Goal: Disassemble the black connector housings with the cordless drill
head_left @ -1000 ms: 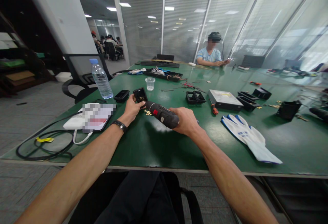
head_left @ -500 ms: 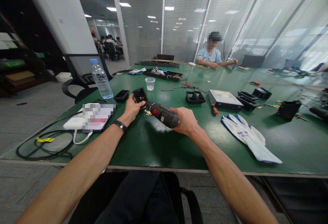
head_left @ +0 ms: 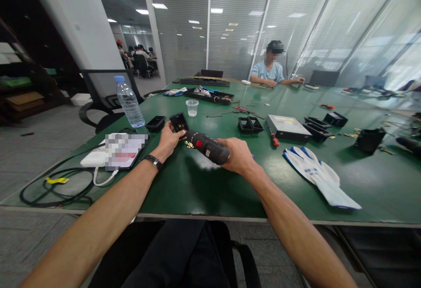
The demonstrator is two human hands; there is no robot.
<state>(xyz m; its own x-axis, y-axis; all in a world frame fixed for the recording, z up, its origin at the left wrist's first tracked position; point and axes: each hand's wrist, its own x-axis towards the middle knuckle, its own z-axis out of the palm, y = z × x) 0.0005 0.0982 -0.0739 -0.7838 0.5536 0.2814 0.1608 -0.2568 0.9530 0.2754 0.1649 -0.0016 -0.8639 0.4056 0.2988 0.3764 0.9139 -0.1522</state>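
My left hand (head_left: 169, 141) is closed on a small black plastic box (head_left: 178, 122), tilted with its inside facing me; bits of brass-coloured metal show in it. My right hand (head_left: 239, 155) grips a black cordless drill (head_left: 208, 147) with a red button on its side. The drill lies across in front of me, its front end pointing left at the box. Its tip is too small to make out, so I cannot tell whether it touches. Small brass pieces (head_left: 189, 145) lie on the green table below the box.
A water bottle (head_left: 129, 102), a black tray (head_left: 155, 124) and a clear plastic cup (head_left: 192, 108) stand near my left hand. To the right are a double black frame (head_left: 250, 124), a metal drive (head_left: 288, 127), a screwdriver (head_left: 275, 140) and a white glove (head_left: 320, 174). A person (head_left: 270, 69) sits across the table.
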